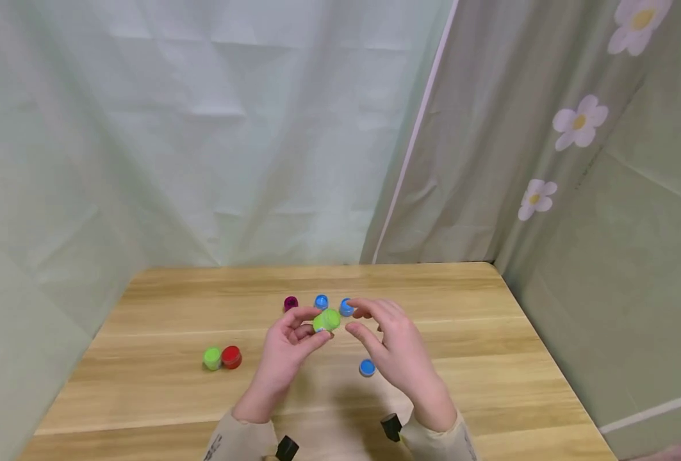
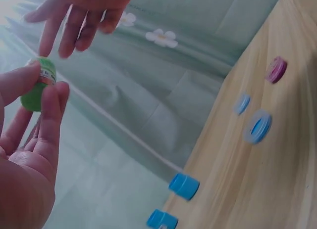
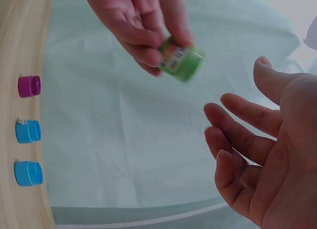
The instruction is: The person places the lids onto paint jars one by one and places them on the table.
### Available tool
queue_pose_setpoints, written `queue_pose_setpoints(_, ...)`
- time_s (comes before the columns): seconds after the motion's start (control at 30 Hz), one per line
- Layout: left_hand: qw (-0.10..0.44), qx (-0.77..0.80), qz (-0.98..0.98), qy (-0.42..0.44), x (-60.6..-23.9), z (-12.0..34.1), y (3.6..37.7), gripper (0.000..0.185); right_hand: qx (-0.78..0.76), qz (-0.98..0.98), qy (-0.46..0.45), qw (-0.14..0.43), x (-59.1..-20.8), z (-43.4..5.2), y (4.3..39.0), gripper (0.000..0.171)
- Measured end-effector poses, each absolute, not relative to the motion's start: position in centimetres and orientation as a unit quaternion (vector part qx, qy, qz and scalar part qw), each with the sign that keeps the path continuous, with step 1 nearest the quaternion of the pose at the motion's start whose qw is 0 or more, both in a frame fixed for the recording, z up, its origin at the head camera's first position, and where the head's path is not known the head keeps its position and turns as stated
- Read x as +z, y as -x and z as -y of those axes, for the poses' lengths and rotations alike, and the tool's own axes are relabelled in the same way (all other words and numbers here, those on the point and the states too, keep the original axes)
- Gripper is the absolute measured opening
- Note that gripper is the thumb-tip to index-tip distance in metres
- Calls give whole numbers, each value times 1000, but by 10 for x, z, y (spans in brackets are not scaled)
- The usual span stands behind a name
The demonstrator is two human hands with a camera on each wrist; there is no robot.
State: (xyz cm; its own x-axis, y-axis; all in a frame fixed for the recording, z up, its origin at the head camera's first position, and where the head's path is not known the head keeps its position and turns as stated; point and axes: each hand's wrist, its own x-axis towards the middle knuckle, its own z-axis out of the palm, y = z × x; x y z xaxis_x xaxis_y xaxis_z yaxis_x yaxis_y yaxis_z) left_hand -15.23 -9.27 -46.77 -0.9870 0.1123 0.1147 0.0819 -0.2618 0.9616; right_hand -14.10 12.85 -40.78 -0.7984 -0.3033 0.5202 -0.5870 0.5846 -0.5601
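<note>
My left hand [image 1: 282, 349] holds a small green jar [image 1: 327, 320] above the table, pinched between thumb and fingers. A printed label on the jar's side shows in the right wrist view, where the jar [image 3: 183, 61] is tilted with its ribbed green lid end toward the right hand. My right hand [image 1: 400, 349] is beside it, fingers spread and loosely bent, with nothing in them. A gap shows between the right fingertips and the jar in the right wrist view.
Two blue jars [image 1: 321, 301] and a purple jar [image 3: 29, 86] stand uncovered at the back of the wooden table [image 1: 478, 358]. Another green jar [image 1: 212, 358] and a red jar [image 1: 232, 357] sit together at left. Blue lids [image 2: 258, 127] and a purple lid [image 2: 276, 69] lie nearer me.
</note>
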Motion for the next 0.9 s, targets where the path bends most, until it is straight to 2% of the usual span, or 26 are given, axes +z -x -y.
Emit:
queue_pose_setpoints(0.27, 22, 726, -686, -46, -474, 135, 166, 51, 369, 876, -261, 167, -406, -138, 147, 31)
queue_pose_setpoints(0.5, -35, 484, -872, -55, -482, 195, 177, 38, 336, 893, -263, 143, -410, -154, 155, 28)
queue_pose_setpoints(0.73, 3, 359, -930, -77, -496, 223, 180, 30, 319, 908, -250, 109, -419, -169, 156, 26)
queue_pose_setpoints(0.9, -4, 320, -942, -96, -506, 226, 182, 32, 317, 908, -257, 97, -424, -174, 158, 24)
